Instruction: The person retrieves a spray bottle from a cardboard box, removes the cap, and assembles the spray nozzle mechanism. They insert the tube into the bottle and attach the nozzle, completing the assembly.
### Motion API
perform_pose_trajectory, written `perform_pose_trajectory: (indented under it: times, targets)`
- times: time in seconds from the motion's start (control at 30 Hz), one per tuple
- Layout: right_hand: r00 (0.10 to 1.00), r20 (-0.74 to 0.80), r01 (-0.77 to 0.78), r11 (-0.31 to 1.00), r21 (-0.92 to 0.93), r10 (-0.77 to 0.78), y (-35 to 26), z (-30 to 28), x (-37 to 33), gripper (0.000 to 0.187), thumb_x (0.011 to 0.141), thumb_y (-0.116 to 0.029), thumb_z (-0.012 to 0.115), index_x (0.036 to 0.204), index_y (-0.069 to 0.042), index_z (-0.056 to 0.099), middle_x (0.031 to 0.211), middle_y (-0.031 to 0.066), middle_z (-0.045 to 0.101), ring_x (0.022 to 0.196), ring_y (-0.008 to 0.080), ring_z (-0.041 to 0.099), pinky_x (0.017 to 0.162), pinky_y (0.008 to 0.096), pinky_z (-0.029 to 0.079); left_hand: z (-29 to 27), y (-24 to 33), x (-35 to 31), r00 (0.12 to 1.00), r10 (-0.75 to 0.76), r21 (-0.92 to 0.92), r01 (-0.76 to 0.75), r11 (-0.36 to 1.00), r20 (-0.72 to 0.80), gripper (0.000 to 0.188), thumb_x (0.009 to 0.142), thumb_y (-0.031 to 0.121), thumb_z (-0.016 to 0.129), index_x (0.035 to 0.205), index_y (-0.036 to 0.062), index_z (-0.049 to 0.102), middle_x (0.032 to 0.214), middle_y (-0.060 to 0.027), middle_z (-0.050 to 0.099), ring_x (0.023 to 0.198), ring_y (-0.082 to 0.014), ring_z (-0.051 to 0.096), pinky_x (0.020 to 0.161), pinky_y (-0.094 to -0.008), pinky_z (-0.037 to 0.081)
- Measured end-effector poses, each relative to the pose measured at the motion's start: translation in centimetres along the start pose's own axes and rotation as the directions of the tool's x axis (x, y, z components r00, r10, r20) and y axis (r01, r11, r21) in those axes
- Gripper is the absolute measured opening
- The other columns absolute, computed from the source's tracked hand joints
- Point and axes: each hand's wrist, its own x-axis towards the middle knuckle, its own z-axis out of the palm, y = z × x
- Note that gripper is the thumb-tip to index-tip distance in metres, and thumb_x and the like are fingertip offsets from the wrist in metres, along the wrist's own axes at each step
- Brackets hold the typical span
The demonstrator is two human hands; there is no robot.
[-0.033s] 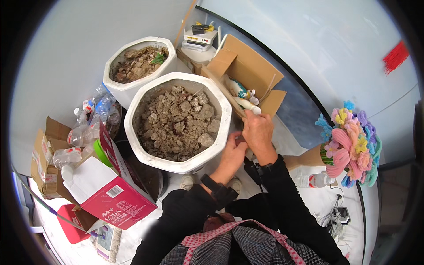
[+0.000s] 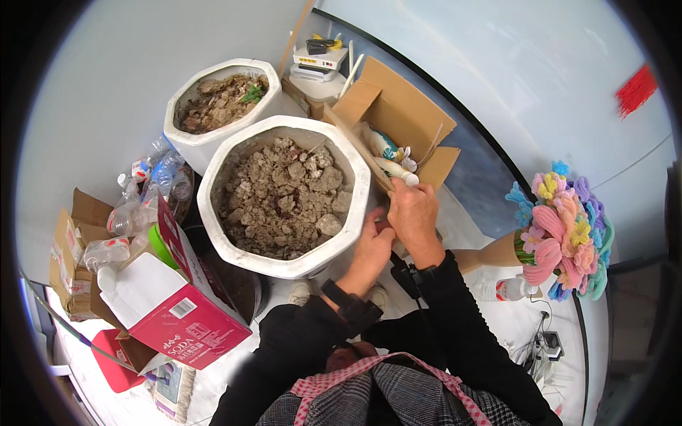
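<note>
The box (image 2: pixel 403 96) is plain brown cardboard, tall-sided and open at the top, standing tilted just right of centre in the upper half of the view. Its flaps are spread outward, baring the inner walls. Inside, the tube (image 2: pixel 392 168), white and slim, lies slanted along the near wall, its pale end pointing down and to the right.

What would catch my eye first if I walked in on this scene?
Probably the big white eight-sided planter near the middle, filled with crumbly brown soil. Next comes the fuzzy, many-coloured flower bouquet at the right. Then there's the open cardboard box, up and right of the planter, with the person's right-hand fingers by its lower corner.
</note>
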Motion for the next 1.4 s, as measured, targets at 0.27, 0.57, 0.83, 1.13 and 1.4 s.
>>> perform_pose_trajectory:
  times: [0.27, 0.57, 0.83, 1.13, 1.4]
  targets:
    - [0.998, -0.02, 0.054, 0.996, 0.068, -0.053, -1.1, -1.6, -3.0, 0.026, 0.081, -0.007, 0.062, 0.106, -0.002, 0.064, 0.076, 0.0111, 0.069, 0.077, 0.0278, 0.068, 0.086, 0.0377, 0.046, 0.9, 1.9, -1.3, 0.996, -0.09, -0.323, 0.077, 0.943, -0.023, 0.068, 0.099, 0.031, 0.056, 0.153, -0.0002, 0.028, 0.126, -0.0098, 0.058, 0.118, -0.0198, 0.054, 0.101, -0.0373, 0.044]
    - [0.999, -0.011, 0.035, 0.991, 0.129, -0.033, -1.4, -1.1, -4.9, 0.042, 0.076, -0.005, 0.066, 0.116, 0.008, 0.061, 0.085, 0.0132, 0.069, 0.082, 0.0267, 0.067, 0.097, 0.0389, 0.047, 1.5, 1.8, 2.7, 0.999, 0.05, -0.231, -0.051, 0.972, -0.008, 0.034, 0.1, 0.032, 0.057, 0.115, 0.0019, 0.057, 0.103, -0.0077, 0.061, 0.093, -0.0156, 0.059, 0.083, -0.0305, 0.05]
    - [0.997, -0.066, 0.047, 0.961, 0.272, -0.029, -0.9, -1.7, -4.7, 0.035, 0.078, -0.006, 0.068, 0.111, 0.005, 0.064, 0.084, 0.014, 0.069, 0.082, 0.031, 0.067, 0.095, 0.042, 0.049, 1.9, 0.9, 4.5, 0.94, 0.288, 0.185, -0.255, 0.949, -0.182, 0.04, 0.09, 0.017, 0.054, 0.121, -0.0074, 0.055, 0.109, -0.0162, 0.061, 0.096, -0.0222, 0.059, 0.086, -0.0334, 0.049]
    - [0.891, -0.369, -0.19, 0.956, 0.223, 0.263, 1.9, -5.7, -2.5, 0.028, 0.087, -0.008, 0.064, 0.113, 0.0, 0.066, 0.101, 0.0167, 0.068, 0.086, 0.032, 0.066, 0.081, 0.0411, 0.052, 1.7, 0.8, 5.3, 0.988, 0.137, 0.055, -0.134, 0.99, -0.064, 0.038, 0.097, 0.01, 0.044, 0.132, -0.0041, 0.049, 0.123, -0.0163, 0.062, 0.105, -0.0265, 0.067, 0.073, -0.0353, 0.063]
    - [0.571, 0.495, -0.766, 0.209, 0.607, 0.655, 8.2, -2.6, 1.8, 0.056, 0.093, -0.04, 0.061, 0.127, 0.004, 0.057, 0.116, 0.0167, 0.063, 0.096, 0.0292, 0.066, 0.071, 0.0403, 0.06, 2.1, 0.6, 6.7, 0.978, 0.205, 0.111, -0.2, 0.974, -0.035, 0.035, 0.096, 0.007, 0.045, 0.128, -0.0058, 0.052, 0.118, -0.0151, 0.064, 0.101, -0.0233, 0.067, 0.075, -0.0347, 0.061]
